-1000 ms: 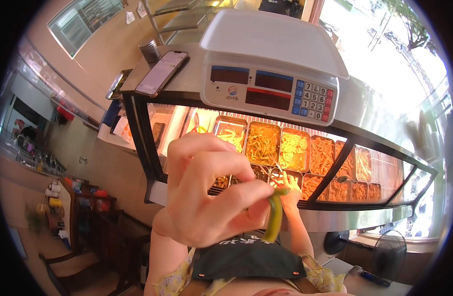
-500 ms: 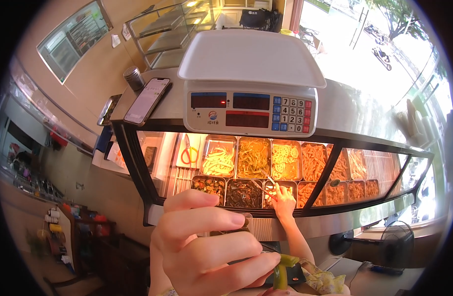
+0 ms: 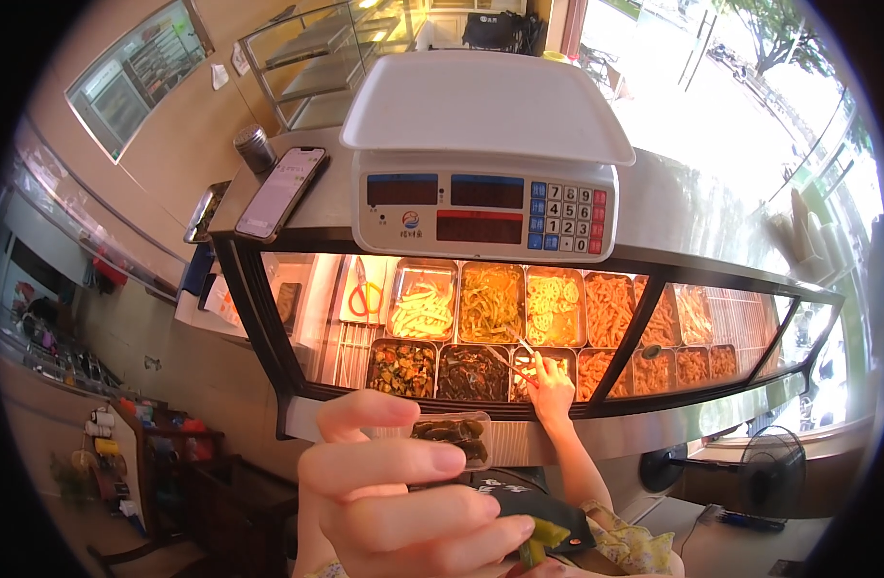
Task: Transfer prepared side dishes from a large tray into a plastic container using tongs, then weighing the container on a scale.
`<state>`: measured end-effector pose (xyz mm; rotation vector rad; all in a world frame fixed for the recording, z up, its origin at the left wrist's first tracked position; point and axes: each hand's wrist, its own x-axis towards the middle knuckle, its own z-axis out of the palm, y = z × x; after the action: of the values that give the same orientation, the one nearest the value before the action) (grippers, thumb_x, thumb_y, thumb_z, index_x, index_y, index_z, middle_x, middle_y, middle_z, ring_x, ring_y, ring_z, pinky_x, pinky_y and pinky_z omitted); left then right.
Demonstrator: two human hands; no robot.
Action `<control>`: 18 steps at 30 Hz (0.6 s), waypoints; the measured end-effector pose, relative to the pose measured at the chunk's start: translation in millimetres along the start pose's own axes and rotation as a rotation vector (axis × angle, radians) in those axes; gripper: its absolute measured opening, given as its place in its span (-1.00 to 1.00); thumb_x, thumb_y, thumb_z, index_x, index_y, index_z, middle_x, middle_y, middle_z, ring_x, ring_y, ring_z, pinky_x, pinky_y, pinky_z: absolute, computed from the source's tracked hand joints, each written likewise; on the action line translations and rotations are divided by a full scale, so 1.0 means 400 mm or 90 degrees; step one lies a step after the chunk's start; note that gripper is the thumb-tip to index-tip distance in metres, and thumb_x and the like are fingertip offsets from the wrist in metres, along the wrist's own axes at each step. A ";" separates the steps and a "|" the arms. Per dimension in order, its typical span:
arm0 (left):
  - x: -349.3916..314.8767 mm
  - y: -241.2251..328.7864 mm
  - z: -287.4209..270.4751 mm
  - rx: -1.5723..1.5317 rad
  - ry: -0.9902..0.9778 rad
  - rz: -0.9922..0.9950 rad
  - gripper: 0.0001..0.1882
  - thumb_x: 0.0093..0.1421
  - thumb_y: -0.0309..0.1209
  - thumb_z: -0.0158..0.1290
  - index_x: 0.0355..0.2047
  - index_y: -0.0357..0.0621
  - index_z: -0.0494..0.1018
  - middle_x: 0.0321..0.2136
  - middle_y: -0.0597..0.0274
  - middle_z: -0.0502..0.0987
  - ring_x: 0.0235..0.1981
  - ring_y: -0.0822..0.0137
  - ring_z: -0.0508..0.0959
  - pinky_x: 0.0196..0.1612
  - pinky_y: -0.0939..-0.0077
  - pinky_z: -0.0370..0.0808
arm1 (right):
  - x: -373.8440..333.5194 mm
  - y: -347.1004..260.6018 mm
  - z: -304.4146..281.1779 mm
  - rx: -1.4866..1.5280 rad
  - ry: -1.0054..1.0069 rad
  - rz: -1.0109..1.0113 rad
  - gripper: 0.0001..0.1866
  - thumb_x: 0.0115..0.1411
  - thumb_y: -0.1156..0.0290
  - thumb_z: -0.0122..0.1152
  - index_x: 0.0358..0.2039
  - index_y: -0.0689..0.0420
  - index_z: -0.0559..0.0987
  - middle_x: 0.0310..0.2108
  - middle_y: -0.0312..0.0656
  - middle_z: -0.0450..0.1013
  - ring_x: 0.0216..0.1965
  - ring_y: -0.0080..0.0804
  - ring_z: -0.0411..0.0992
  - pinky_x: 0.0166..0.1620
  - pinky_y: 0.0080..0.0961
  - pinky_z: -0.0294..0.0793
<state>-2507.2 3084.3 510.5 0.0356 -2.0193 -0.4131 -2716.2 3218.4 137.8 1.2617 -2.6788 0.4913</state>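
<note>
My left hand [image 3: 413,491] is large in the foreground, fingers curled beside a small clear plastic container [image 3: 466,438] of dark food. It seems to grip the container, though the contact is partly hidden. A green strip [image 3: 546,538] shows by its lowest finger; what it is I cannot make out. Farther off, my right hand [image 3: 552,387] reaches into the lit display case, closed on thin tongs [image 3: 514,368] with reddish parts. The tongs sit over a front-row metal tray of pale food [image 3: 526,383], next to a tray of dark shredded food [image 3: 475,374].
Behind the case's black frame stand several metal trays, including one of lotus-root slices [image 3: 555,306]. Orange-handled scissors [image 3: 366,294] lie at the left. On the counter top are a white weighing scale [image 3: 485,207], a phone [image 3: 281,193] and a metal shaker [image 3: 255,149]. A fan [image 3: 771,462] stands at the right.
My left hand has shifted slightly down and left, and more of the container shows. My right hand stays over nearly the same tray with the tongs.
</note>
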 end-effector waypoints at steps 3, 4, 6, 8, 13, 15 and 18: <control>-0.018 -0.011 0.007 -0.059 0.018 0.051 -0.82 -0.04 0.08 0.19 -0.51 0.45 0.51 -0.39 0.63 0.27 -0.19 0.46 0.24 -0.04 0.31 0.23 | -0.001 0.006 0.001 0.009 -0.007 0.004 -0.37 -0.14 0.34 0.34 0.05 0.08 0.47 -0.16 -0.23 0.42 -0.24 -0.25 0.45 -0.23 -0.34 0.47; -0.018 -0.006 0.009 -0.074 0.026 0.042 -0.83 -0.04 0.06 0.21 -0.52 0.45 0.51 -0.38 0.63 0.27 -0.19 0.47 0.25 -0.04 0.32 0.24 | -0.001 0.005 -0.001 0.004 -0.007 0.001 -0.39 -0.12 0.32 0.33 0.04 0.07 0.48 -0.17 -0.24 0.42 -0.24 -0.27 0.45 -0.23 -0.35 0.48; -0.014 0.007 0.008 -0.087 0.035 0.032 -0.85 -0.05 0.03 0.22 -0.52 0.46 0.51 -0.38 0.63 0.28 -0.19 0.47 0.25 -0.03 0.33 0.24 | 0.002 0.000 -0.004 0.002 -0.005 -0.005 -0.41 -0.10 0.30 0.32 0.03 0.06 0.48 -0.19 -0.24 0.42 -0.24 -0.29 0.44 -0.22 -0.36 0.49; -0.005 0.023 0.004 -0.141 0.060 -0.077 -0.85 -0.09 -0.23 0.31 -0.48 0.38 0.57 -0.40 0.78 0.38 -0.26 0.61 0.41 -0.19 0.52 0.43 | 0.002 -0.003 -0.007 -0.013 -0.005 -0.009 -0.41 -0.10 0.30 0.32 0.03 0.06 0.48 -0.19 -0.24 0.42 -0.25 -0.29 0.44 -0.22 -0.36 0.48; -0.017 -0.033 0.019 -0.198 0.017 0.034 -0.87 -0.07 -0.04 0.25 -0.55 0.43 0.51 -0.37 0.62 0.31 -0.18 0.43 0.27 -0.02 0.31 0.25 | -0.005 0.008 -0.008 -0.004 0.006 0.007 -0.42 -0.10 0.30 0.31 0.02 0.06 0.49 -0.21 -0.24 0.42 -0.26 -0.28 0.44 -0.23 -0.36 0.48; -0.026 -0.067 0.019 -0.228 0.009 0.046 -0.86 -0.08 -0.07 0.26 -0.56 0.41 0.51 -0.38 0.60 0.32 -0.18 0.40 0.28 -0.03 0.30 0.27 | -0.005 0.012 -0.001 0.003 0.011 0.014 -0.44 -0.08 0.29 0.30 0.01 0.05 0.49 -0.26 -0.24 0.40 -0.28 -0.27 0.43 -0.26 -0.35 0.47; -0.076 -0.115 0.018 -0.154 0.029 0.070 -0.84 -0.04 -0.11 0.25 -0.59 0.29 0.49 -0.41 0.48 0.32 -0.21 0.29 0.31 -0.08 0.27 0.32 | -0.004 0.003 0.015 -0.008 -0.014 0.024 -0.34 -0.14 0.27 0.36 0.05 0.05 0.45 -0.21 -0.24 0.42 -0.28 -0.26 0.45 -0.22 -0.34 0.46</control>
<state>-2506.1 3049.0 467.6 -0.2131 -1.9032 -0.5782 -2716.1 3218.0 131.4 1.2232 -2.7239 0.4680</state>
